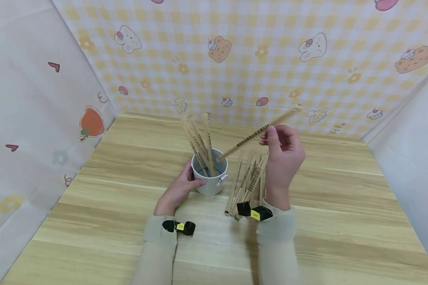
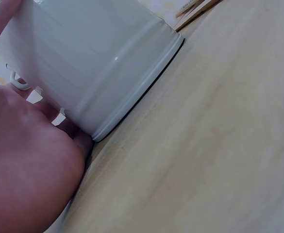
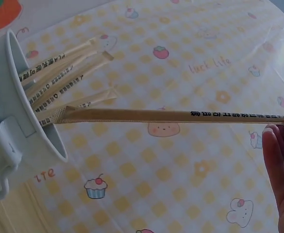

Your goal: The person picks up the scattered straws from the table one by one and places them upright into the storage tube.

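Observation:
A small white metal bucket (image 1: 209, 184) stands on the table, holding several paper-wrapped straws (image 1: 201, 144) that lean to the far left. My left hand (image 1: 178, 190) grips the bucket's left side, thumb across the front; in the left wrist view its fingers pass behind the bucket wall (image 2: 103, 63). Between thumb and fingertips, my right hand (image 1: 285, 154) pinches one paper-wrapped straw (image 3: 142, 116) with dark printing. That straw slants down to the left, its lower end overlapping the bucket's rim in the head view. Below the right hand lies a loose pile of wrapped straws (image 1: 247, 178).
The wood-grain table (image 1: 342, 221) reaches back to a yellow checked backdrop (image 1: 242, 79) with cartoon prints. White printed sheets hang at the left (image 1: 32, 107) and right sides. Each wrist wears a black camera band.

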A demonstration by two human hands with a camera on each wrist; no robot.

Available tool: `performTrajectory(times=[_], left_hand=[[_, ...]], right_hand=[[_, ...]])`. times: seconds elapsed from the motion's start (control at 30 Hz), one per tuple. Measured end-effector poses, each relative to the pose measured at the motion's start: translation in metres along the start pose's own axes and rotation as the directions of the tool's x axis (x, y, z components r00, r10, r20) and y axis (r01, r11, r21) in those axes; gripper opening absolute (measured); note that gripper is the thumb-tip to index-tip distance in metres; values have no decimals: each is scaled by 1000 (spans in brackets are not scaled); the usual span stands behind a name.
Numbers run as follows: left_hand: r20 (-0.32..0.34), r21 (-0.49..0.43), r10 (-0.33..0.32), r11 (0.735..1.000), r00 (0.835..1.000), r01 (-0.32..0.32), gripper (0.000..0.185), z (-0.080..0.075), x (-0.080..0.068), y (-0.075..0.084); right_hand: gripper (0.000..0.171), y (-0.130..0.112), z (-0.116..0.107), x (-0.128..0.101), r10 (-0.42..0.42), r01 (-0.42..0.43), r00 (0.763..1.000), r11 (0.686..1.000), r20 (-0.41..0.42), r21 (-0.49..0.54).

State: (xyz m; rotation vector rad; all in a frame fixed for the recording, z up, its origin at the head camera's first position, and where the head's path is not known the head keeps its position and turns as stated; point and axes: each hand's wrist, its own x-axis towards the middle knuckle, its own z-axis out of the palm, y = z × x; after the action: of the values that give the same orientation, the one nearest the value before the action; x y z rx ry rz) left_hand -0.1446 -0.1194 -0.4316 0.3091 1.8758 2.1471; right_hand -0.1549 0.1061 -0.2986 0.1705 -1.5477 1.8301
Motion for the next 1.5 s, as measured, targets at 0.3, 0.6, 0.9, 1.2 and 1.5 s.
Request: performTrajectory(times=[0.3, 0.6, 0.9, 1.2, 1.5], left_hand=[[6, -3, 13, 1000, 1000, -13, 87, 0, 1, 1], [-1, 2, -4, 1000, 1000, 4, 88, 1, 0, 2], [-8, 1, -19, 1000, 1000, 19, 88, 1, -1, 3], [15, 1, 25, 1000, 1000, -25, 86, 0, 2, -1], [19, 0, 35, 999, 999, -35, 87, -2, 2, -4]], right_hand=[[17, 12, 11, -6, 8, 9, 992, 991, 127, -132], [20, 46, 14, -13, 55, 4, 971, 970, 233, -242], [25, 64, 19, -19, 116, 5, 942, 933, 315, -361], [24, 75, 23, -23, 199, -50, 926, 907, 321, -418], [19, 82, 26, -28, 230, -53, 909, 891, 346, -452]])
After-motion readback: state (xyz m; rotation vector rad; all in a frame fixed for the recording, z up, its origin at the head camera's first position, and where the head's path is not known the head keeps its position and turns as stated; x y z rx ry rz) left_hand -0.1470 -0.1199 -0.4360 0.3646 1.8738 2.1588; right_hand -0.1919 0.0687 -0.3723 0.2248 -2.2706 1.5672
